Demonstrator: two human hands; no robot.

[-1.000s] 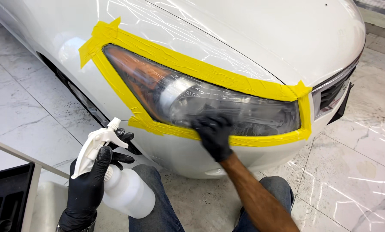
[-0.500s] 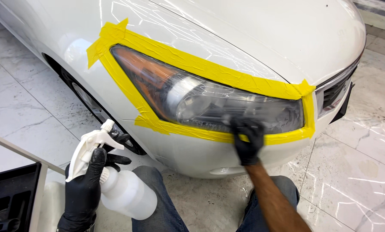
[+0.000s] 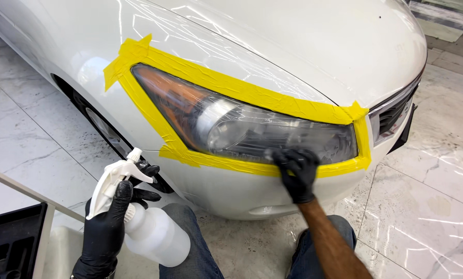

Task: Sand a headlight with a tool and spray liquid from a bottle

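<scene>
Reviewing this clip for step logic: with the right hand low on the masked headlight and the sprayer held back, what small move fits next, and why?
Probably slide the right hand up and left across the headlight lens: it presses only on the lower edge by the yellow tape, while the left hand holds the spray bottle away.

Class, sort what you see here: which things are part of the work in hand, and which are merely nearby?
In use:
right hand
headlight
yellow masking tape
left hand
white spray bottle

Merely nearby:
black tray
front wheel
marble floor

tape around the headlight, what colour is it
Yellow: the tape frames the headlight, seen clearly in the head view.
</scene>
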